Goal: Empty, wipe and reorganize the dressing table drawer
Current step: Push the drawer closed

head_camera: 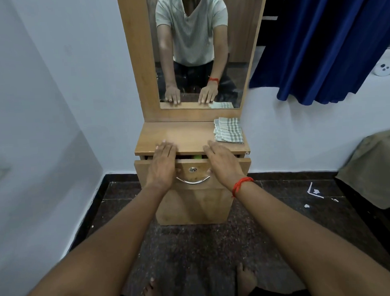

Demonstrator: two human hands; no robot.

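Wooden drawer [191, 170] is only slightly open below the tabletop [184, 135] front edge. Our left hand [164, 162] and right hand [221, 161] lie flat, holding nothing. We judge emptying comes next: pull the handle [193, 181].

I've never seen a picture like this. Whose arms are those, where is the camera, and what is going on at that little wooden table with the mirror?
There is no machine here. The camera sits on a person's head and looks down, so the arms are the wearer's own. The left hand and the right hand lie flat, palms down, over the front edge of the dressing table top, holding nothing. Just below them the drawer is open a crack; something green shows in the gap, too little to name. Its metal handle is untouched. A folded checked cloth lies on the top's right rear corner. The mirror reflects the same person facing the table.
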